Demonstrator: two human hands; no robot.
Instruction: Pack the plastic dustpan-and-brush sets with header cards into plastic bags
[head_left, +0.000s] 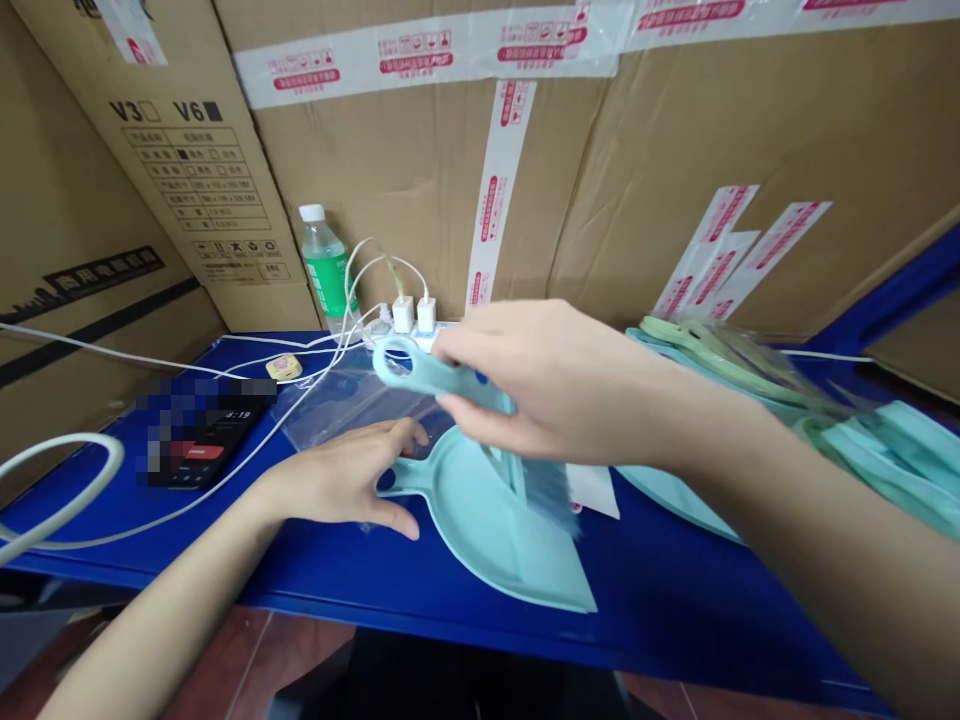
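Observation:
A light teal dustpan (487,520) lies on the blue table, its pan toward the right and its short handle toward the left. My left hand (352,470) is at the handle's end, thumb and fingers spread around it; I cannot tell whether they touch it. Above the pan, my right hand (525,375) grips a teal hand brush (424,372) by its handle. The looped handle end points left, and the grey-blue bristles (551,495) hang down over the pan's right side, partly hidden behind my hand.
On the right lie more teal and green dustpans (682,495), some in clear plastic. A clear plastic bag (352,400) is behind my left hand. A phone (217,435), white cables, a water bottle (326,270) and plugged-in chargers (403,314) stand before large cardboard boxes (420,180).

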